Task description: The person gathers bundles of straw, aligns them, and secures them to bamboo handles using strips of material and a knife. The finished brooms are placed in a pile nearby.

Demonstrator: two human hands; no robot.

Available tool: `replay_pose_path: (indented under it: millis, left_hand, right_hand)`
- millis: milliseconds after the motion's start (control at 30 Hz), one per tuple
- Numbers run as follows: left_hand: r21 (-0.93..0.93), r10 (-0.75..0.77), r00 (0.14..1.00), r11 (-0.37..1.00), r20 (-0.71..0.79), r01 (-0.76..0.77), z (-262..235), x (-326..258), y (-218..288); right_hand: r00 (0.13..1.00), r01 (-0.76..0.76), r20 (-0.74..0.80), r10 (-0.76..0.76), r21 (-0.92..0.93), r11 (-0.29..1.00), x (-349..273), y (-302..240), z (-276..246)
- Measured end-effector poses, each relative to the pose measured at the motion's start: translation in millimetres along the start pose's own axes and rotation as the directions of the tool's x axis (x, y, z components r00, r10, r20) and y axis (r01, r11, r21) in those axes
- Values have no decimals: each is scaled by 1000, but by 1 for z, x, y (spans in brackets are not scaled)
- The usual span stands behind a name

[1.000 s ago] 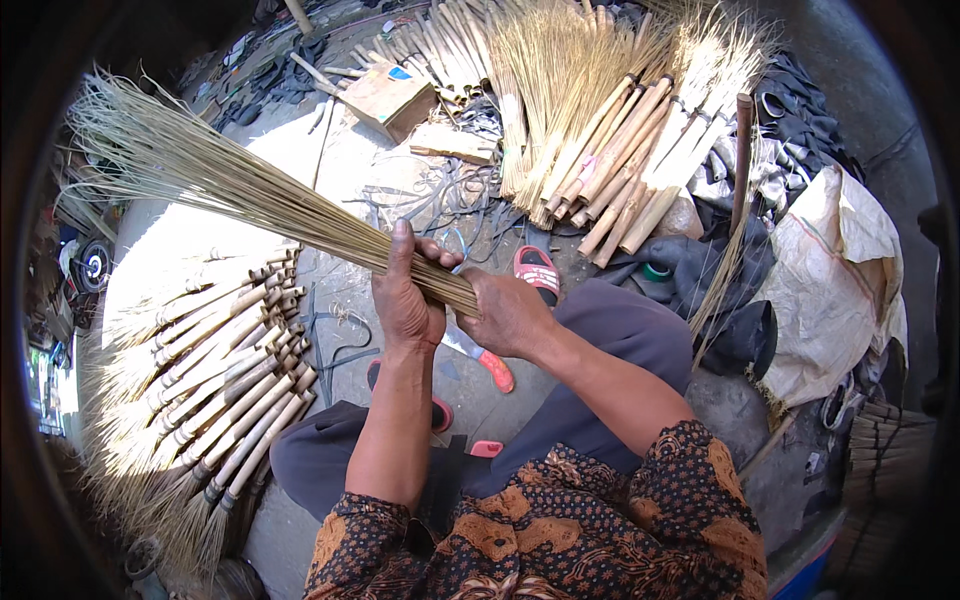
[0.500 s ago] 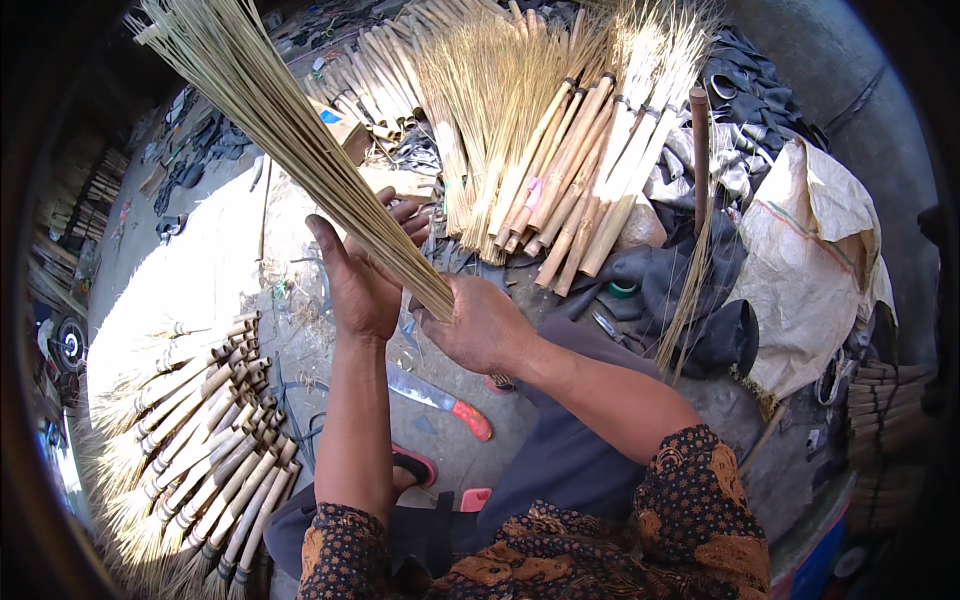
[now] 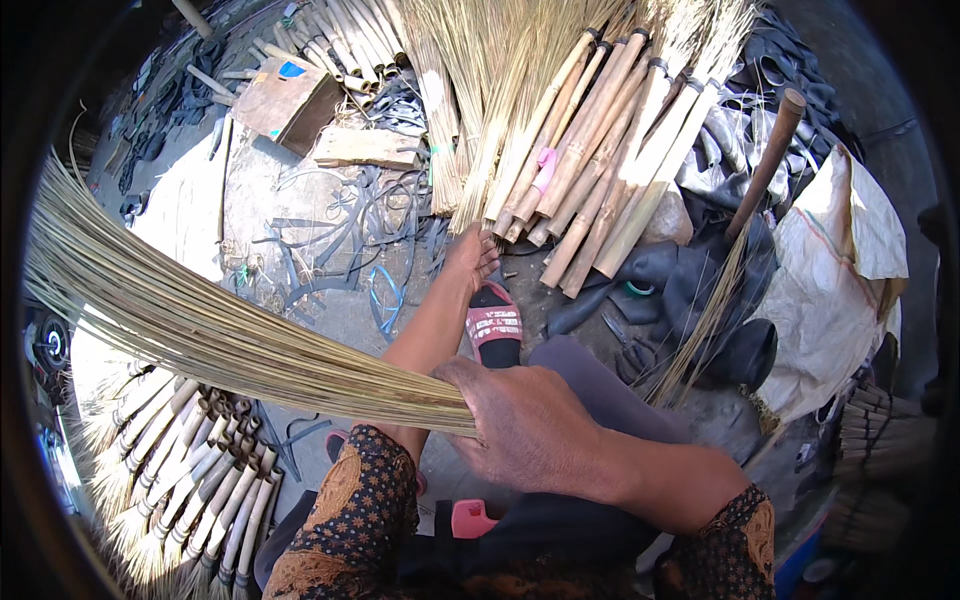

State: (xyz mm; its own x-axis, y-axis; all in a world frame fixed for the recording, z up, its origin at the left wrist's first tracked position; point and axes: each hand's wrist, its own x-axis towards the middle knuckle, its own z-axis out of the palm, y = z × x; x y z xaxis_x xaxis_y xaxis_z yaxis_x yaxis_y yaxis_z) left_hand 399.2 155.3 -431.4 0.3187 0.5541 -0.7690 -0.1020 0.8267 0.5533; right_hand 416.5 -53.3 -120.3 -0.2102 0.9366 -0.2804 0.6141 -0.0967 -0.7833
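Observation:
My right hand [image 3: 540,425] is closed round the butt ends of a thick bundle of long dry grass stalks [image 3: 250,345]. The bundle slants up to the left across the view, its thin tips fanning out near the left rim. My left hand [image 3: 472,260] is stretched forward, fingers curled, at the lower ends of a pile of loose straw stalks [image 3: 480,130] on the floor. What its fingers pinch, if anything, is too small to make out. Beside that straw lie several bamboo-handled brooms [image 3: 590,170], one with a pink strip round it.
Short-handled brushes [image 3: 200,470] lie in rows at the lower left. Dark rubber strips [image 3: 340,230], a wooden block [image 3: 365,147] and a box [image 3: 285,100] are farther off. To the right are a wooden post [image 3: 765,160], black rubber sheets [image 3: 700,290] and a white sack [image 3: 840,290].
My left hand has let go of the stalk bundle and reached forward to the straw pile. My right hand has lowered the bundle and tilted it flatter to the left. The knife no longer shows.

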Motion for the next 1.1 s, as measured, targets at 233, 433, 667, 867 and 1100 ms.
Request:
replay_pose_path:
  millis: [233, 433, 667, 867, 1100]
  left_hand:
    - [-133, -16, 997, 991, 82, 27, 10, 48, 16]
    - [-424, 119, 991, 896, -59, -133, 28, 45, 56]
    - [-323, 204, 922, 942, 331, -92, -21, -107, 91]
    - [65, 65, 844, 991, 533, -118, -34, -197, 58]
    - [333, 327, 873, 829, 362, -449, -51, -252, -15]
  right_hand:
    - [996, -40, -76, 45, 59, 997, 9, 9, -7]
    - [991, -97, -89, 98, 17, 995, 12, 6, -7]
    - [937, -7, -347, 32, 72, 997, 25, 17, -8]
    - [873, 154, -462, 157, 565, 810, 40, 42, -27]
    - [664, 185, -521, 537, 810, 556, 47, 60, -61]
